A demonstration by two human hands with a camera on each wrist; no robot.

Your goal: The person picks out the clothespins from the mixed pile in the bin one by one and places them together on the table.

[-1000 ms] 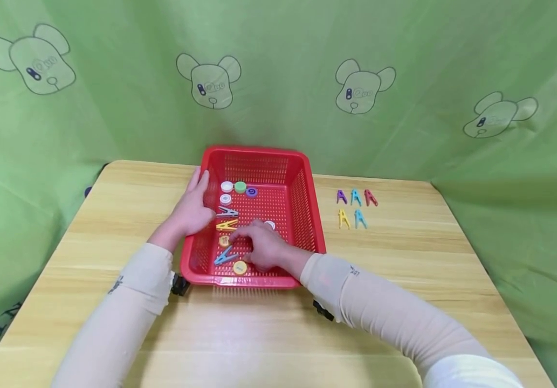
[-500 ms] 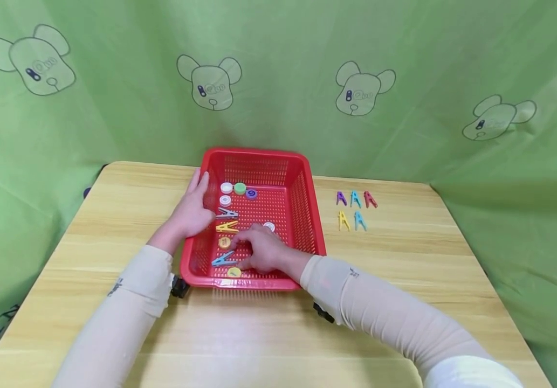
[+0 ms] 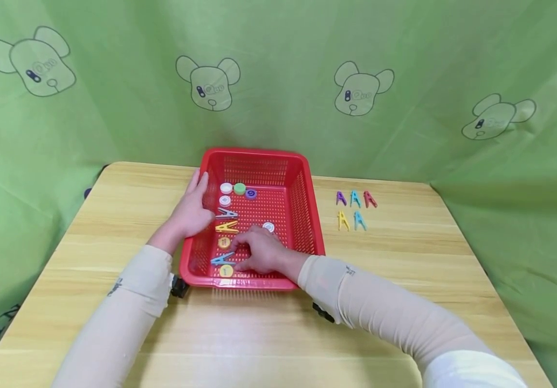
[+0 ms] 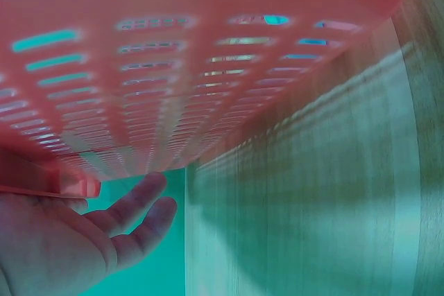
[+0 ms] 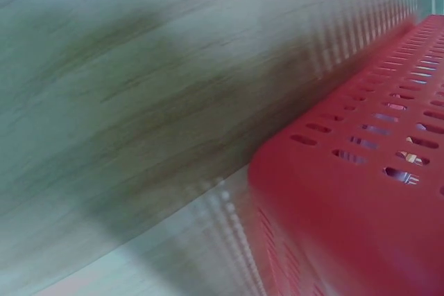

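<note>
A red plastic basket (image 3: 254, 283) stands on the table. My left hand (image 3: 192, 211) grips its left rim, thumb inside and fingers outside; in the left wrist view those fingers (image 4: 142, 216) lie along the outer wall. My right hand (image 3: 261, 250) reaches inside, thumb at a yellow bottle cap (image 3: 226, 271) and index finger near a blue clothespin (image 3: 222, 259) and an orange-yellow bottle cap (image 3: 224, 243). Above these lie a yellow clothespin (image 3: 227, 227), a grey clothespin (image 3: 227, 214) and a pale bottle cap (image 3: 225, 201). The basket wall hides my right hand from the right wrist view.
Along the basket's far left are white (image 3: 226, 188), green (image 3: 239, 189) and purple (image 3: 251, 194) bottle caps. Another white cap (image 3: 268, 227) lies just beyond my right hand. Several clothespins (image 3: 355, 199) form two rows on the table (image 3: 404, 237) to the right.
The yellow bottle cap has slid left along the basket floor, beside my right thumb. The blue clothespin has shifted slightly left and turned. My left hand stays on the rim.
</note>
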